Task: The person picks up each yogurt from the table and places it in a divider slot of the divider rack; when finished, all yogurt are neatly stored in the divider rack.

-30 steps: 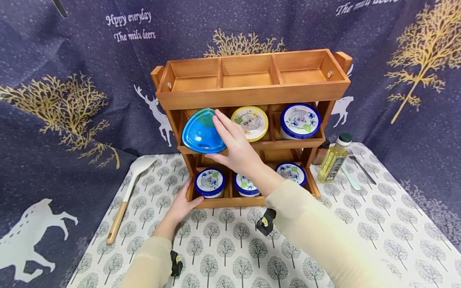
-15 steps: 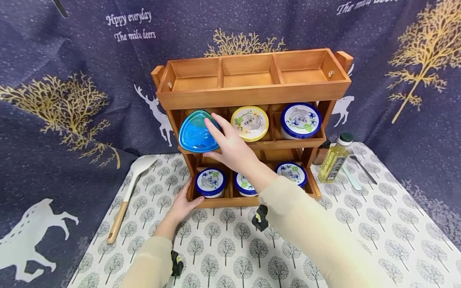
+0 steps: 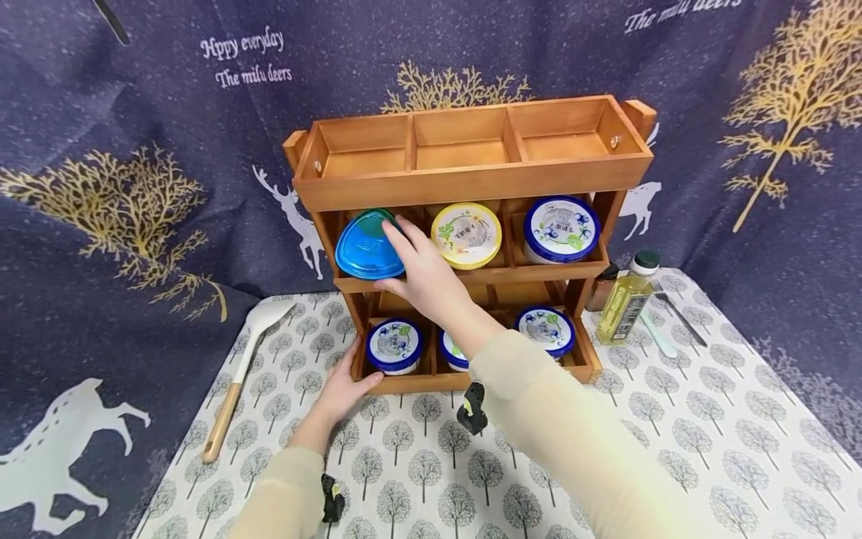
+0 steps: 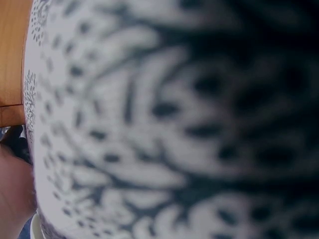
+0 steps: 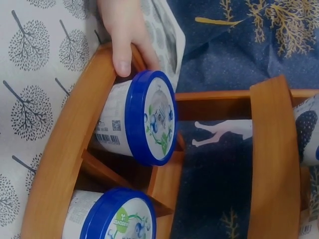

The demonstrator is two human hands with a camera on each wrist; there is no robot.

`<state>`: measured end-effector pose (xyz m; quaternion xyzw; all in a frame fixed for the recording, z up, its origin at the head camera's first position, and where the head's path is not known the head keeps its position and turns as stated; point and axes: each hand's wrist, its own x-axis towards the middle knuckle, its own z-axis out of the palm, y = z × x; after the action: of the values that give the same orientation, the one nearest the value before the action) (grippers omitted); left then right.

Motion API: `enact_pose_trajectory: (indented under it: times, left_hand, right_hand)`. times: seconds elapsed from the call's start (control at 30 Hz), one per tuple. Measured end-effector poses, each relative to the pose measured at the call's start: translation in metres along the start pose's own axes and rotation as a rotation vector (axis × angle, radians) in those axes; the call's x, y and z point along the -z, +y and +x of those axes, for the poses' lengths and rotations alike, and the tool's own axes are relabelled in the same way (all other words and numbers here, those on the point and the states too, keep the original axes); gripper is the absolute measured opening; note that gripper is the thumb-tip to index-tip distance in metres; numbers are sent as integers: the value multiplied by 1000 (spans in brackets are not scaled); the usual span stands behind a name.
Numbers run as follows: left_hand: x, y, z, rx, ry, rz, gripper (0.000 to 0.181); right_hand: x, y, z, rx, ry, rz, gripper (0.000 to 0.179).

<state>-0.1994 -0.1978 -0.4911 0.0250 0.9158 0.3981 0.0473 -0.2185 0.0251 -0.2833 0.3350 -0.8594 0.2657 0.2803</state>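
Observation:
At the left compartment of the middle shelf sits a container with a translucent blue, rounded-triangular lid (image 3: 367, 251). My right hand (image 3: 431, 277) holds it by its right side, fingers over the lid and thumb at the lower edge. The container's lower part is hidden. My left hand (image 3: 341, 388) grips the lower left corner of the wooden rack (image 3: 471, 180), thumb on the front edge; the right wrist view shows this left hand (image 5: 122, 35) beside a blue-lidded tub (image 5: 159, 119). Beside the held container stands a yellow-lidded tub (image 3: 466, 236).
Another blue-lidded tub (image 3: 562, 229) fills the middle shelf's right compartment, and several stand below. On the right are an oil bottle (image 3: 626, 303), a brown jar (image 3: 601, 288) and a fork (image 3: 680, 314). A white spoon with a wooden handle (image 3: 232, 404) lies left.
My right hand has moved slightly left with the blue-lidded container, which sits farther into the left compartment. My left hand has stayed on the rack's corner.

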Motion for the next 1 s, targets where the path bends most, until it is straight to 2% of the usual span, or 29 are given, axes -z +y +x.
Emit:
enact_pose_trajectory:
  times: [0.23,0.57,0.77,1.0]
  left_hand:
    - [-4,2,-1,-8,2,6,96]
    - [-4,2,-1,-17,5,4,97]
    - [-1,1,-2,-17,15,10,98]
    - [1,-1,-2,5,7,0,98]
  right_hand:
    - [1,0,1,-77,-64,-16,82]
    - [0,-2,2,-138,-65,-5,77]
    - [-1,-4,3,-180,-105,1,78]
    - [-3,-5,2,-231,-133,74,86]
